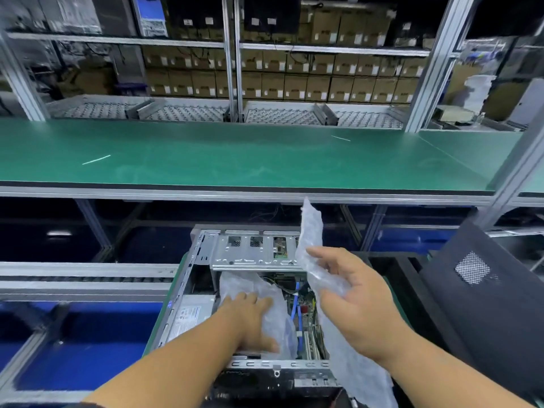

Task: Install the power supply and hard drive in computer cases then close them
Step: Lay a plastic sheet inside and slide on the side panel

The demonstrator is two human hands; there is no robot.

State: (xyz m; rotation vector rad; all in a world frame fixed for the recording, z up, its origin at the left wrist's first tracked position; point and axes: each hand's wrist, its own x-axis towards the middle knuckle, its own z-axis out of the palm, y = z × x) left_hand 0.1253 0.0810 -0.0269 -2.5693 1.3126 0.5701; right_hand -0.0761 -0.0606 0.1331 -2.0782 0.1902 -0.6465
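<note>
Computer case (203, 290) lies open at lower centre; my left hand (250, 322) presses flat on bubble wrap (265, 290) inside, my right hand (353, 298) grips a bubble-wrap strip (312, 231) above it.

Bare metal, soft film and matt mat

The open computer case (206, 254) is dull grey sheet metal, its drive cage (253, 251) stamped and faintly shiny. The bubble wrap (312, 231) is translucent, crinkled plastic. The worktop (235, 154) wears a smooth, matt green mat; the side panel (485, 304) is matt black with a mesh vent.
</note>
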